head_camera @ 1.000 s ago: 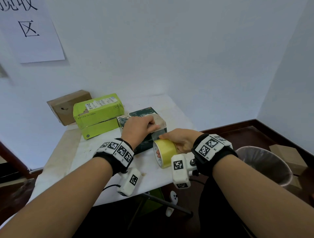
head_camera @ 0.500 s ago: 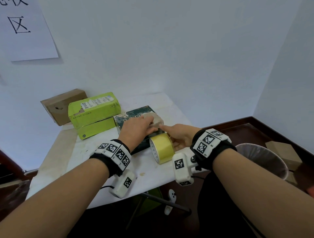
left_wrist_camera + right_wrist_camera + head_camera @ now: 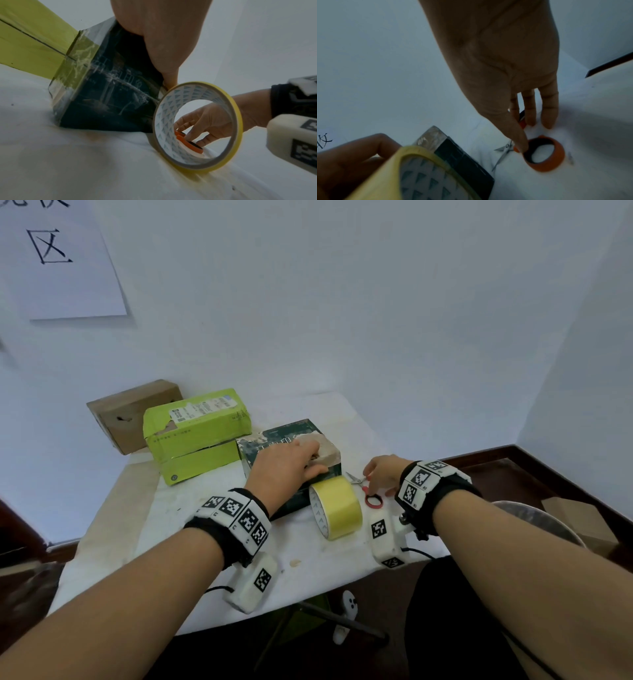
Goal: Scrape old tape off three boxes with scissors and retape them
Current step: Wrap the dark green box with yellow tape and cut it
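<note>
The left hand (image 3: 286,465) lies flat on top of the dark green box (image 3: 274,440), fingers relaxed and pressing down, thumb tip against the yellow tape roll (image 3: 337,506) that stands on edge against the box's near side. Just right of the roll, small orange-handled scissors (image 3: 368,493) lie on the white bench (image 3: 205,508), blades slightly apart. The right hand (image 3: 383,474) reaches down with nearly straight fingers (image 3: 530,115); their tips touch the handle loops, thumb at the rim of the nearer loop, not yet closed around them. A lime-green box (image 3: 195,433) and a brown cardboard box (image 3: 130,412) sit behind.
</note>
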Motion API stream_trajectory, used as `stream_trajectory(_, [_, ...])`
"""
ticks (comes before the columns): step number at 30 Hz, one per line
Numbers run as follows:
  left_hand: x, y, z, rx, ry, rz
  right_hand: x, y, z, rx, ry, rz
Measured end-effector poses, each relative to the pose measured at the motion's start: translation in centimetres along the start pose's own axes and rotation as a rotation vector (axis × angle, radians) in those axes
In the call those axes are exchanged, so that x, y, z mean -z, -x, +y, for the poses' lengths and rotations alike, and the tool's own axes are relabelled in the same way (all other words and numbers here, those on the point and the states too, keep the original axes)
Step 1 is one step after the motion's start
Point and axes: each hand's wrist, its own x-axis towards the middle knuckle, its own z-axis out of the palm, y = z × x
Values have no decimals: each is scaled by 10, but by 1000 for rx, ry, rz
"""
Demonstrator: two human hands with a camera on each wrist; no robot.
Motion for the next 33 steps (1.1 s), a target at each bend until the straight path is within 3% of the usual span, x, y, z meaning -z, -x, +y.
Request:
stream_trajectory(3, [1, 1, 0, 7, 14, 9, 7, 8, -4, -24, 205, -19])
stream_trajectory(6, [4, 1, 1, 12, 23, 5, 7, 6, 3, -33, 268, -2])
stream_trajectory(12, [8, 3, -2, 17, 87, -10, 0, -1, 9, -2, 100, 86])
stream_trajectory(16, [12, 5, -7, -14, 120, -32, -5, 7, 5, -45, 413, 109])
stream_trajectory(20, [13, 4, -8, -16, 119, -51, -1, 12, 5, -74, 458, 149])
stream_trajectory(23, [11, 4, -11, -13, 187, -39, 3, 10, 7, -29, 224, 250])
stream_trajectory(26, [10, 3, -21, -36, 338, -58, 8, 15, -4, 105, -630, 322])
stream_trajectory(27, [10, 2, -25, -50, 397, -81, 10, 17, -10, 162, -810, 329])
stream_trajectory(29, [14, -3, -32, -85, 493, -143, 13, 22, -25, 318, -856, 329])
stream_trajectory(33, [22, -15, -35, -144, 544, -209, 10, 23, -54, 530, -604, 316])
